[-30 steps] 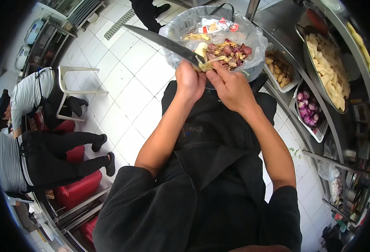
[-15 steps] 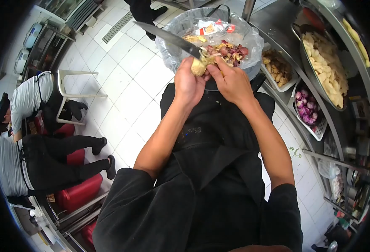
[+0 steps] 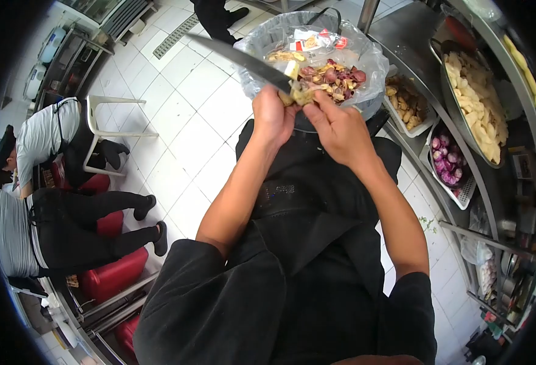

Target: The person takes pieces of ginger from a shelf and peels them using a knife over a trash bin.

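My left hand [image 3: 271,115] is closed around a pale, knobbly root [image 3: 298,96], probably ginger, partly hidden by fingers and blade. My right hand [image 3: 338,131] is closed beside it at the base of a large knife [image 3: 243,59]; the handle is hidden in the grip. The blade slants up and left, crossing above my left hand against the root. Just beyond both hands, a bin lined with a clear plastic bag [image 3: 374,76] holds reddish and yellowish peelings [image 3: 335,79] and a red-and-white wrapper [image 3: 316,41].
Right: a metal shelf [image 3: 402,36] with a wide bowl of pale pieces [image 3: 478,106], a basket of brown roots [image 3: 405,106] and a basket of purple onions [image 3: 447,158]. Left: a white stool [image 3: 113,132] and two people bending [image 3: 52,137] [image 3: 67,228]. Another person's legs [image 3: 213,18] stand behind the bin.
Between the earlier frames the root tipped into fuller view in my left hand; now the blade covers more of it again. The knife has shifted slightly, and both hands stay closed together.
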`<state>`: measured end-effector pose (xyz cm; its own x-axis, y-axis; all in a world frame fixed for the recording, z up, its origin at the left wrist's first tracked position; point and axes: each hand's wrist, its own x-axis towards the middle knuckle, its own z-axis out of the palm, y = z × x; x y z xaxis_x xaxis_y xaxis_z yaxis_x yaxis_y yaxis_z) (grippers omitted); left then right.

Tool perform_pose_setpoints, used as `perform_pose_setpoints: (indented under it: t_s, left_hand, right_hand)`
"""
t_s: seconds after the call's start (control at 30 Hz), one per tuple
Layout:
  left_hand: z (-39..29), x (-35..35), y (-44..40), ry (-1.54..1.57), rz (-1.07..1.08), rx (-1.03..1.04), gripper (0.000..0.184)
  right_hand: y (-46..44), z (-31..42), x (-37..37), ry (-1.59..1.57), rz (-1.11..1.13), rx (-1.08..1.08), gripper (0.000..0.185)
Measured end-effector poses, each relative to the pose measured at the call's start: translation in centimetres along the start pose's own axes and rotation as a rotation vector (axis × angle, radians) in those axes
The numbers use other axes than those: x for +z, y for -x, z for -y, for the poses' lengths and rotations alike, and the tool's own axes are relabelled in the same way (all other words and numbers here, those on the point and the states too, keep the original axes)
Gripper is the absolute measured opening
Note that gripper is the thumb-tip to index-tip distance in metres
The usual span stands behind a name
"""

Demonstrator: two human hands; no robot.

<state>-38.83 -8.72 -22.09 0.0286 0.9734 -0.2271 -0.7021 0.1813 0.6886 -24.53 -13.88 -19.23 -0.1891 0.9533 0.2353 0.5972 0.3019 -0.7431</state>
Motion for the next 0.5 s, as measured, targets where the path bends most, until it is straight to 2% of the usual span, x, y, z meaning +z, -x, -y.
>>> perform_pose_setpoints:
  t_s: [0.03, 0.3, 0.5]
  left_hand:
    - [0.1, 0.1, -0.1, -0.009, -0.016, 0.022, 0.034]
    - [0.2, 0.1, 0.6, 0.036, 0.036, 0.055, 0.03]
    - [0.1, 0.7, 1.3, -0.025, -0.021, 0.082, 0.032]
  right_hand:
    - [0.2, 0.0, 0.3, 0.021, -0.032, -0.069, 0.045]
    - [0.6, 0.2, 1.1, 0.113, -0.013, -0.084, 0.05]
    - [0.3, -0.2, 1.2, 0.17, -0.051, -0.111, 0.05]
